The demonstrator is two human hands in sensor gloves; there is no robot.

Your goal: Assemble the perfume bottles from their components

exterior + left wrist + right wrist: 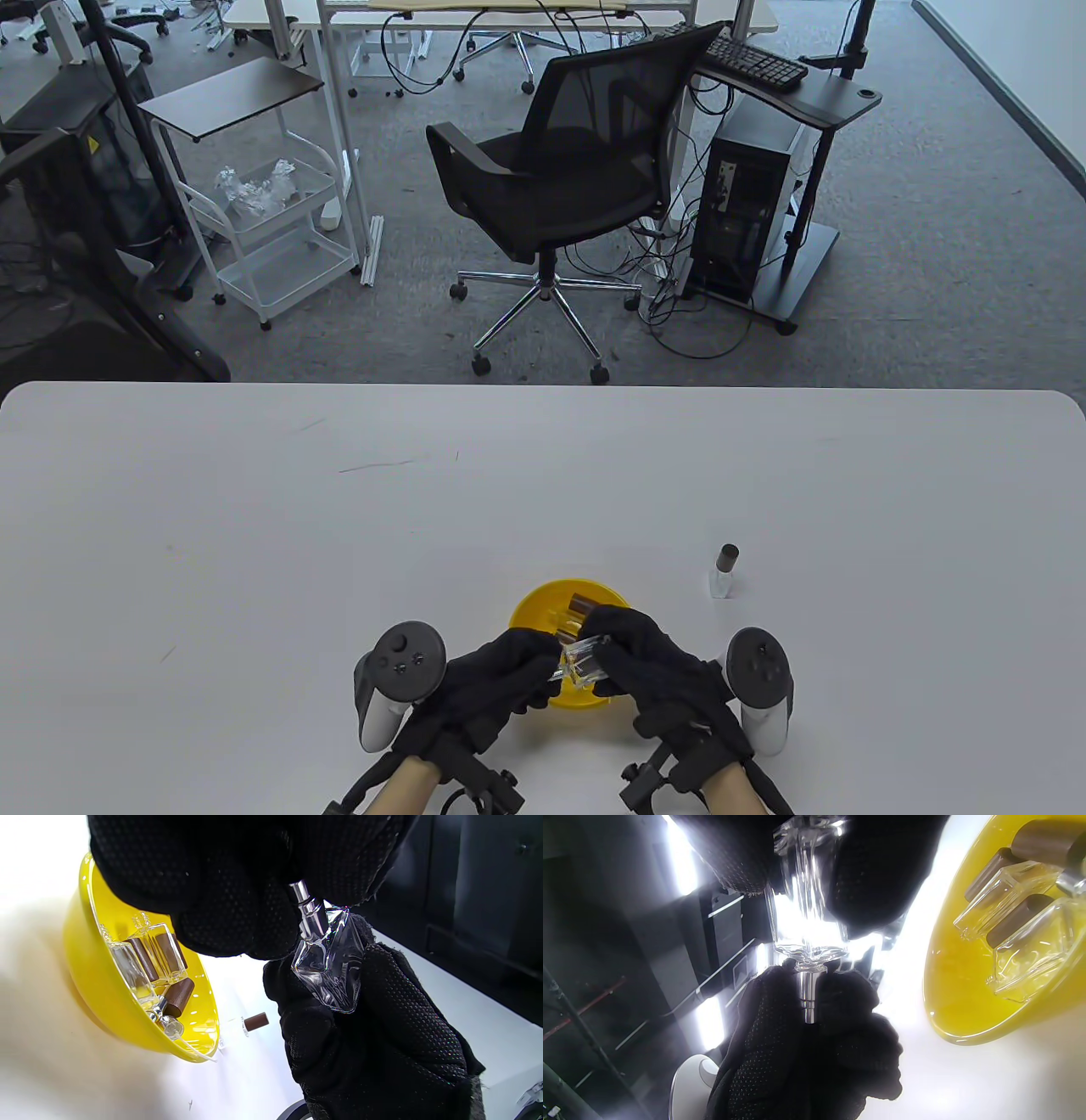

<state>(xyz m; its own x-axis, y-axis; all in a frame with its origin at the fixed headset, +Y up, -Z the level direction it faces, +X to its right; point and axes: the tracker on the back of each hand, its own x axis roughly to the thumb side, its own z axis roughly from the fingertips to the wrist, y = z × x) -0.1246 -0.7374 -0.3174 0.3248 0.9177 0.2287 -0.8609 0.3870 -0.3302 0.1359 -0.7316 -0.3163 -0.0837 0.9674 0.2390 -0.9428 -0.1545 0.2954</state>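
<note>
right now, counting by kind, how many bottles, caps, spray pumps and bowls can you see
glass bottles: 4 (one held, two in the bowl, one standing on the table at)
brown caps: 4 (three in the bowl, one on the standing bottle)
silver spray pumps: 2 (held bottle, bowl)
yellow bowl: 1
total: 11

Found no readable text, label, brand or number anywhere in the three views. Noted only a small yellow sticker [91, 144] on the dark cabinet at far left of the table view, too small to read.
</note>
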